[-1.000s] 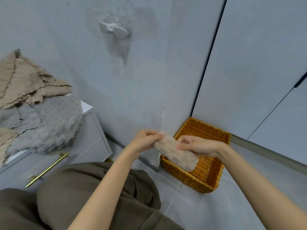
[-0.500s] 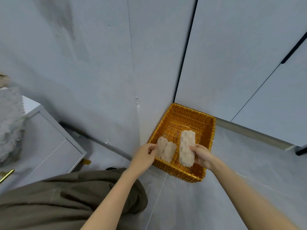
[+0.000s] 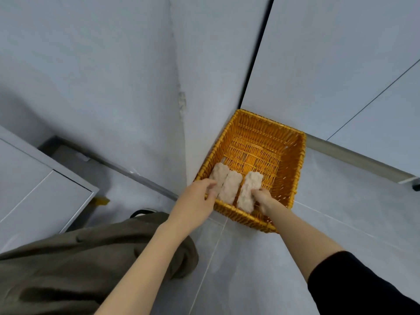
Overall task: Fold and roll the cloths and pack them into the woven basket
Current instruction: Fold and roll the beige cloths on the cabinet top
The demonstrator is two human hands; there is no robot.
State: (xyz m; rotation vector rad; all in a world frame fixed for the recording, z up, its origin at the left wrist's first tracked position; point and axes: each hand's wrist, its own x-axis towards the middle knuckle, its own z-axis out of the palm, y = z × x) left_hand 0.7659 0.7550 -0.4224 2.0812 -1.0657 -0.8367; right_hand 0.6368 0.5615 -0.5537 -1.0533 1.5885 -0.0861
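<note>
Black sleeve [image 3: 354, 285] on the right upper arm; loose, creased olive-brown garment [image 3: 68, 269] over the legs.

Three rolled beige fleece cloths [image 3: 231, 188] lie in a rectangular orange woven basket [image 3: 299, 153] set in a wall corner.
Two lie touching at its near left, where the left hand [image 3: 196, 196] rests on them; the third roll [image 3: 251, 186] lies just to their right, its near end held by the right hand [image 3: 264, 200].

The woven basket [image 3: 293, 160] was orange-yellow; the three rolled cloths [image 3: 229, 187] beige; the floor [image 3: 250, 269] pale grey.
</note>
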